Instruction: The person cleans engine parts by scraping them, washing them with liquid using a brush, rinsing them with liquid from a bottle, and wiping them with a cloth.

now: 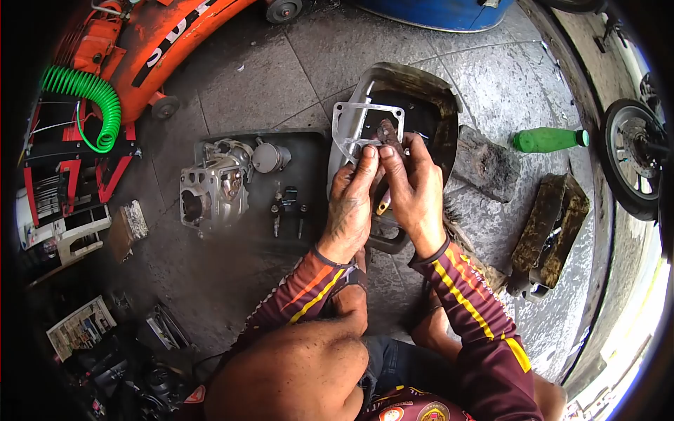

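Observation:
My left hand [348, 210] is closed on a squarish silver metal frame [371, 107] with bolt holes at its corners, held up above a grimy tub [449, 95]. My right hand [415, 193] pinches a dark brown piece [388, 130] against the frame, its thumb beside the left thumb; what the piece is, I cannot make out. A yellow-tipped handle [383, 205] shows below the hands in the tub. To the left, a black tray [303, 151] holds a cylinder head [217, 186], a piston [271, 157] and several small metal parts [289, 200].
An orange air compressor [158, 59] with a green coiled hose [105, 116] stands at the upper left. On the right are a dark stone-like block [486, 163], a green bottle [547, 140], an oily metal container [551, 231] and a wheel [632, 158]. A blue drum [435, 15] stands at the top.

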A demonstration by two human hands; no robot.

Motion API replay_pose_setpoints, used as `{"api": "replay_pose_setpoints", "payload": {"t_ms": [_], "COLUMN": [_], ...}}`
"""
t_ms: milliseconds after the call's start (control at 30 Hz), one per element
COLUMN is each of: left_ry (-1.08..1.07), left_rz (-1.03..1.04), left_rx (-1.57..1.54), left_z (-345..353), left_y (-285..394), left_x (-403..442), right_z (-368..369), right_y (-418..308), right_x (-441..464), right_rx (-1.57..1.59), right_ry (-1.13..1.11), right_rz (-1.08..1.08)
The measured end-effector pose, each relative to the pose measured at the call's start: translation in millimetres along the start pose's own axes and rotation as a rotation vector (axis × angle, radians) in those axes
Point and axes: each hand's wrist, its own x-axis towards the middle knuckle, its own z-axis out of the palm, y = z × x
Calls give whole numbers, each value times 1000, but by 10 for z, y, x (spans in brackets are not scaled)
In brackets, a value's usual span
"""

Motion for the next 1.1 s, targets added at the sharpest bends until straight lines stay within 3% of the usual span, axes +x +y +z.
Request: {"api": "replay_pose_setpoints", "payload": {"t_ms": [67, 200, 333, 400, 500, 567, 633, 833, 1000, 1100], "left_ry": [-49, -222, -172, -132, -68, -40, -17, -3, 107, 61], "left_rz": [-3, 1, -3, -27, -12, -4, -1, 49, 55, 9], "left_rx": [66, -113, 36, 112, 9, -10, -30, -24, 129, 239], "left_z": [54, -92, -221, -220, -188, -145, -129, -83, -241, -328], "left_y": [63, 154, 143, 127, 91, 112, 113, 154, 52, 25], "left_x": [-15, 68, 141, 141, 152, 142, 124, 118, 118, 177], "right_z": [4, -256, -397, -320, -215, -170, -116, -145, -457, -830], "right_y": [66, 63, 63, 86, 91, 120, 165, 204, 354, 439], "right_x": [25, 210, 316, 289, 174, 110, 82, 68, 416, 505], "right_rx": [142, 5, -214, -219, -197, -211, -91, -73, -313, -571], "right_ry": [32, -106, -158, -23, 66, 10, -26, -113, 169, 71], "right_rz": [-33, -38, -131, -252, -162, -98, -182, -145, -198, -265]}}
